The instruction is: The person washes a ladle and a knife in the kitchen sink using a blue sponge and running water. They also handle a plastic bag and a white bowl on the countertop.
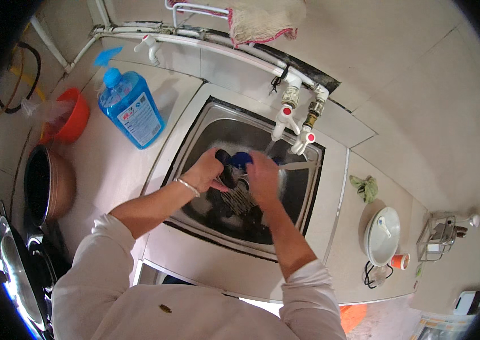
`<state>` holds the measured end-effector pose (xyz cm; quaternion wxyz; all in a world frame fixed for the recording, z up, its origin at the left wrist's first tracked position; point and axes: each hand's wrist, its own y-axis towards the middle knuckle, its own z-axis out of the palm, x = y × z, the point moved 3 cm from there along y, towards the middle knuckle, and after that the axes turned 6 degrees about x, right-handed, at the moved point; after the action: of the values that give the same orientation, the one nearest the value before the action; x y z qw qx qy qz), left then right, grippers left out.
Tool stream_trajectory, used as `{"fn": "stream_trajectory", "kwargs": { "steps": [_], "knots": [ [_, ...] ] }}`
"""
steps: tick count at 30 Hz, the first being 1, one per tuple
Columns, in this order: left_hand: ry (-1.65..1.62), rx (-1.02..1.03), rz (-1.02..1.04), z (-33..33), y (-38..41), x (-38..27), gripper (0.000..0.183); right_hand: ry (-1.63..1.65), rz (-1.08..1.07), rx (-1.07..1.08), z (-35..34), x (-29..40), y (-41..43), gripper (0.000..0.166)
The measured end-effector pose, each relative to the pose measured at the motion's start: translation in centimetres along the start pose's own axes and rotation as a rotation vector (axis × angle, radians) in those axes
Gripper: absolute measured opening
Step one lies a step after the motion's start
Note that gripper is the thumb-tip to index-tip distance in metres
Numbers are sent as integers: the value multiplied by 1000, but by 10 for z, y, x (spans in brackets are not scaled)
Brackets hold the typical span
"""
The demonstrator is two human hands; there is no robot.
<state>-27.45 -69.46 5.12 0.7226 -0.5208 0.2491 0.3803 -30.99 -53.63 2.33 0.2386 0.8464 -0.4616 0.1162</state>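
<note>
Both of my hands are over a stainless steel sink (206,114). My left hand (203,171), with a bracelet at the wrist, grips a dark, rounded item (226,170), which could be a ladle or small bowl. My right hand (263,176) is closed around a blue cloth or sponge (240,160) held against that item. Below them a silvery, ribbed object (240,200) lies in the basin, its kind unclear. A pale, narrow strip (301,165) runs from near my right hand to the sink's right wall. Water seems to run from the left tap (283,123).
A second tap (303,142) hangs over the basin. Left stand a blue soap bottle (131,108), a red plastic bowl (72,117) and a brown pot (59,185). Right are a green cloth (365,189), white bowls (381,248), an orange cup (400,261) and a wire rack (437,238).
</note>
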Motion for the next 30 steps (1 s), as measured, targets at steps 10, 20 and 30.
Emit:
{"fn": "stream_trajectory", "kwargs": {
  "steps": [10,20,30],
  "knots": [
    [-197,-83,70,-27,-52,18,64,-192,104,-75,-10,-68,4,26],
    [-387,-99,53,-16,-86,71,68,1034,901,-845,20,-104,-15,46],
    [-359,-142,97,9,-84,65,65,1652,969,-678,48,-33,-14,15]
  ]
}}
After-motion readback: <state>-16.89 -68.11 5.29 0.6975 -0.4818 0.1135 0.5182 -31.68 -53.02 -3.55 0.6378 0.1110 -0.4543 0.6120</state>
